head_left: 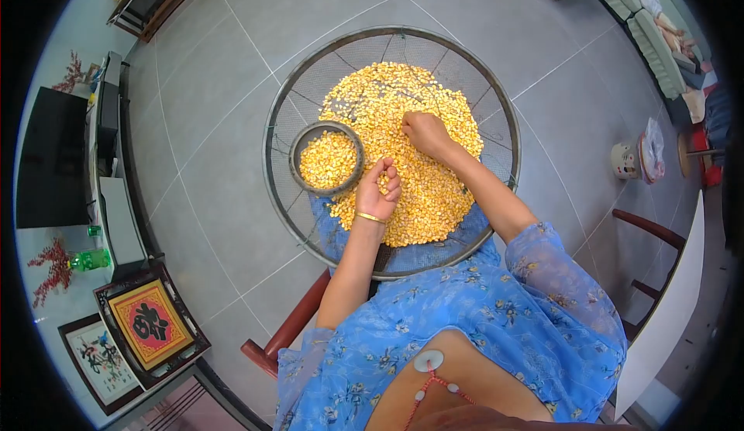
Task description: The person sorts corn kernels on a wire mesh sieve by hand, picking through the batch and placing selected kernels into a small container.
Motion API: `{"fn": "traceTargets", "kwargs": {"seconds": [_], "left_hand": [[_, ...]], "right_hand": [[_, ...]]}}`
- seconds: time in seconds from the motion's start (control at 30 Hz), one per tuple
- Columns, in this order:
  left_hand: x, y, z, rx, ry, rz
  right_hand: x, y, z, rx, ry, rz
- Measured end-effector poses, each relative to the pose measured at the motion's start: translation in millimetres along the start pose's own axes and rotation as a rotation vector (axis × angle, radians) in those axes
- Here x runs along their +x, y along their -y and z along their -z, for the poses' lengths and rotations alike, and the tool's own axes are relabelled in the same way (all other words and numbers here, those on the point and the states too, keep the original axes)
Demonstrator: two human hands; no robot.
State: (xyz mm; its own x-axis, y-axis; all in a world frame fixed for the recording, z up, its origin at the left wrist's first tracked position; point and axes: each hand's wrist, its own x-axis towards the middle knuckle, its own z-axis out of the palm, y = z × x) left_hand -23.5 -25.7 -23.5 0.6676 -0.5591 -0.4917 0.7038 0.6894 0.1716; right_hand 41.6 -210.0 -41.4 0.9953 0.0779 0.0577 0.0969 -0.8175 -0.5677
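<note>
A round mesh sieve (508,113) with a dark rim lies across my lap, and loose yellow corn kernels (434,206) are spread over it. Within it, towards the left, sits a dark round bowl (294,160) filled with more kernels. My left hand (377,191), with a gold bangle at the wrist, is just right of the bowl, palm turned up and fingers curled in. My right hand (426,132) is over the upper middle of the kernels, its fingers bent down and pressed together. What either hand holds, if anything, is hidden.
A red-brown chair arm (298,318) is beside my left elbow. Further left are a TV cabinet (120,222) and framed pictures (151,322). To the right stand a white table (670,299), a wooden chair (651,229) and a small bin (624,160); a person (647,1) is on the sofa (655,51).
</note>
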Motion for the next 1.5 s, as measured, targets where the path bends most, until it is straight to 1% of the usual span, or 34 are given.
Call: {"fn": "traceTargets", "kwargs": {"seconds": [0.07,0.1,0.2,0.27,0.3,0.37,0.4,0.43,0.47,0.53,0.57,0.63,0.67,0.73,0.77,0.83,0.87,0.93,0.97,1.03,1.17,1.23,1.27,1.33,1.37,1.43,1.5], "left_hand": [[-1,-2,3,-0.023,-0.013,-0.008],[-1,-2,6,-0.04,-0.027,-0.01],[2,-1,9,-0.053,-0.03,-0.014],[3,1,5,-0.024,-0.05,-0.019],[2,3,1,0.005,-0.075,-0.024],[-6,5,-22,0.017,-0.085,-0.034],[-14,6,-44,0.036,-0.27,-0.099],[-18,5,-56,0.057,-0.455,-0.166],[-15,3,-45,0.056,-0.453,-0.165],[-9,-2,-15,-0.024,0.061,-0.016],[-6,0,-6,-0.027,0.06,-0.017],[-5,0,-1,-0.054,0.098,-0.001],[-5,-1,-1,-0.057,0.102,-0.005],[-6,-1,0,-0.067,0.052,-0.02],[-6,-2,0,-0.07,0.054,-0.024],[-8,-3,-1,-0.074,0.027,-0.044],[-8,-4,-1,-0.076,0.029,-0.047],[-9,-5,0,-0.087,0.026,-0.06],[-9,-5,0,-0.09,0.027,-0.061],[-11,-5,-2,-0.077,0.0,-0.075],[-11,-3,-3,-0.062,0.031,-0.067],[-10,-3,-2,-0.07,0.028,-0.052],[-10,-3,-2,-0.069,0.028,-0.054],[-11,-4,-2,-0.076,0.052,-0.063],[-11,-4,-3,-0.076,0.053,-0.068],[-13,-5,-7,-0.064,0.004,-0.097],[-13,-5,-5,-0.067,0.01,-0.107]], "right_hand": [[-10,11,12,0.093,-0.011,-0.019],[-15,15,16,0.089,-0.006,-0.018],[-32,30,30,0.164,-0.007,0.029],[-45,48,37,0.157,-0.057,0.139],[-50,60,45,0.152,-0.057,0.141],[-58,92,66,0.19,0.229,0.178],[-59,110,83,0.159,0.288,0.204],[-56,103,77,0.157,0.288,0.203],[-48,88,66,0.212,0.195,0.169],[-27,74,62,0.279,0.042,0.062],[-14,59,55,0.249,0.025,-0.02],[8,31,38,0.08,-0.019,0.004],[15,22,29,0.076,-0.018,0.009],[22,12,15,-0.042,-0.085,-0.002],[23,9,10,-0.044,-0.083,0.003],[24,9,7,-0.125,-0.007,-0.056],[23,7,6,-0.127,-0.006,-0.052],[16,8,10,0.014,0.021,-0.049],[10,9,12,0.011,0.023,-0.047],[-4,24,28,0.149,0.021,-0.084],[-10,22,27,0.133,0.01,-0.088],[-3,26,22,0.076,-0.073,-0.062],[0,25,15,0.077,-0.074,-0.06],[6,22,1,-0.066,-0.081,-0.044],[6,18,-1,-0.065,-0.081,-0.039],[3,20,1,-0.031,-0.003,-0.122],[-7,21,8,0.019,-0.001,-0.106]]}}
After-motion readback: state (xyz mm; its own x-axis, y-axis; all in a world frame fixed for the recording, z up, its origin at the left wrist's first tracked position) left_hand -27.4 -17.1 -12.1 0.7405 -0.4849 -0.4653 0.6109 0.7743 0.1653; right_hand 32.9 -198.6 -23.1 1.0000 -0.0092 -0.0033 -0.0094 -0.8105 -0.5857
